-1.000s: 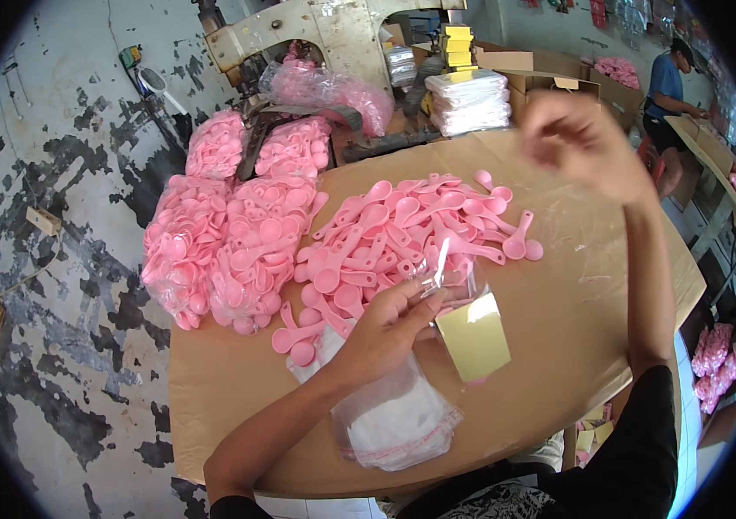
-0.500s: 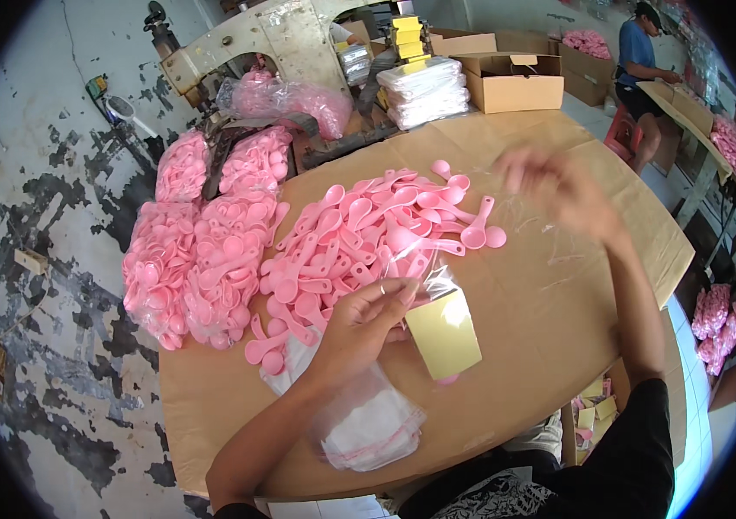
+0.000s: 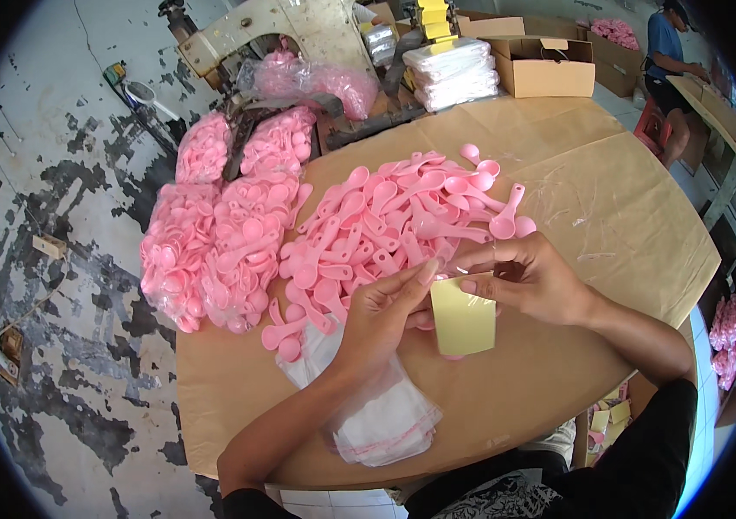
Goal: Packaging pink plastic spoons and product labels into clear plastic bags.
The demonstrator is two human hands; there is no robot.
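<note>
A small clear plastic bag with a pale yellow card [image 3: 464, 324] in it hangs upright between my hands. My left hand [image 3: 382, 313] pinches its upper left side, thumb on top. My right hand [image 3: 545, 278] grips the upper right side, its fingers bent over the bag's top. Bits of pink show behind and below the card; most of that pink piece is hidden. Just beyond my hands lies a loose heap of pink plastic scoop spoons [image 3: 368, 227]. Under my left forearm is a stack of flat clear bags [image 3: 385, 419].
Filled bags of pink spoons [image 3: 212, 246] stand at the left of the paper-covered table [image 3: 593, 251]. An old machine [image 3: 268, 39], a stack of plastic packs [image 3: 452, 76] and a cardboard box [image 3: 549, 71] line the back. Far right, a person [image 3: 667, 65] sits at another table.
My right hand has come down and left from above the table's right side to the bag's top. My left hand still holds the bag; the view has shifted slightly.
</note>
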